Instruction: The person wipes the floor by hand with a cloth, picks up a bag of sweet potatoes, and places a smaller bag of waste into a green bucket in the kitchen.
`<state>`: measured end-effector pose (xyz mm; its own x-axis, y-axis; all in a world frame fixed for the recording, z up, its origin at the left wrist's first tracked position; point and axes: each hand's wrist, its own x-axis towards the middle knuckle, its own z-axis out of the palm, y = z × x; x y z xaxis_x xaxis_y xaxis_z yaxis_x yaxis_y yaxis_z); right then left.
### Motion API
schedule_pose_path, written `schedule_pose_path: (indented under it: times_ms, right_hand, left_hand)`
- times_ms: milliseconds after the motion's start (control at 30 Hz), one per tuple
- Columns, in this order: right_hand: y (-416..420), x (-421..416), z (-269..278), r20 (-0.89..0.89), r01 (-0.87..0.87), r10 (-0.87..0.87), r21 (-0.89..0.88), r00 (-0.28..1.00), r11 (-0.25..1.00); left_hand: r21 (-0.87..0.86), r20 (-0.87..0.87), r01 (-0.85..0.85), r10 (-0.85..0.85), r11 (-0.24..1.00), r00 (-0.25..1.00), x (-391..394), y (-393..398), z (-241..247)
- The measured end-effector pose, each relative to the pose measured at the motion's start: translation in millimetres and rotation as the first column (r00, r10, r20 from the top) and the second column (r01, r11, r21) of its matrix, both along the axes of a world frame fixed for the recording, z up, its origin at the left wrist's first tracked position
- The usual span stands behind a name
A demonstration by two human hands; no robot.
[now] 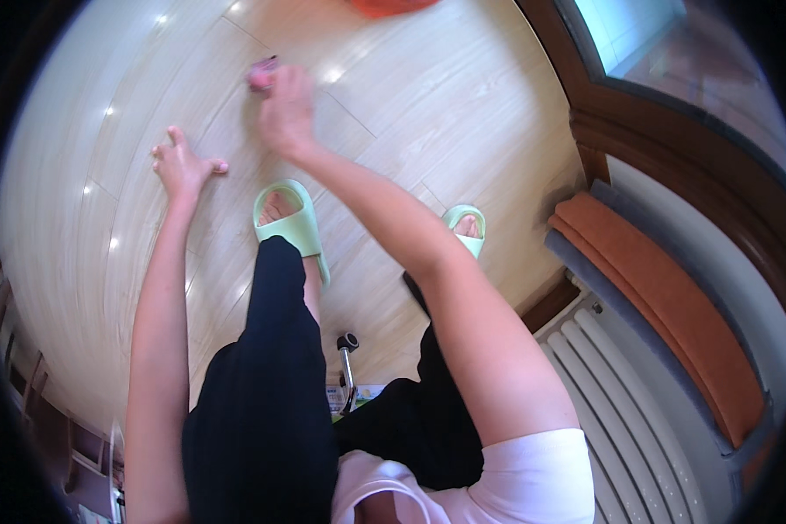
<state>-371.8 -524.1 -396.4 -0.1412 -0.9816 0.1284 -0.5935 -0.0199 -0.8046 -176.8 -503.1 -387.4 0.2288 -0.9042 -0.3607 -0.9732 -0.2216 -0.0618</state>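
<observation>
My right hand (288,108) reaches out over the pale wood-look floor (380,170), its fingers blurred. At its fingertips, on the left side, is a small pink item with a dark tip (262,74); the blur hides what it is and whether the fingers grip it. My left hand (182,164) is to the lower left, low over the floor or touching it, with thumb and fingers spread and nothing held. Just below the hands is a light green slide sandal (289,219) on my left foot. Its mate (466,229) is farther right, beyond my right forearm.
An orange-red object (393,5) lies at the top edge. To the right, folded orange cloth (661,308) and grey cloth lie along a ledge above a white radiator (616,393), beside a brown frame with glass (681,118). A chrome leg with a black end (347,367) stands between my legs.
</observation>
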Motion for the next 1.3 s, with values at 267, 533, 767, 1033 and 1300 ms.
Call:
schedule_pose_path:
  times_ms: [267,533,767,1033,1300]
  right_hand:
    - [-1.8,-134.5,-16.9,-0.438,0.439,-0.435,-0.099,0.786,0.893]
    - [-34.1,63.2,-2.3,-0.269,0.058,-0.053,0.009,0.962,0.998]
    - [-44.6,42.7,1.8,-0.181,-0.047,0.04,-0.035,0.983,0.998]
    - [15.0,-99.0,-5.0,-0.441,0.569,-0.477,0.098,0.76,0.816]
    - [-22.6,30.9,-10.2,-0.173,-0.074,0.069,-0.023,0.982,0.997]
  left_hand:
    - [0.085,0.059,-0.061,0.057,0.995,0.997,0.4,-2.7,26.2]
    - [0.137,-0.027,-0.122,0.127,0.983,0.992,-3.8,-8.3,37.8]
    - [0.228,-0.04,-0.149,0.162,0.962,0.986,-4.1,-14.3,33.5]
    - [0.221,-0.02,-0.193,0.203,0.956,0.979,6.0,-10.2,24.9]
    - [0.141,0.033,-0.124,0.121,0.982,0.992,1.3,-8.7,10.9]
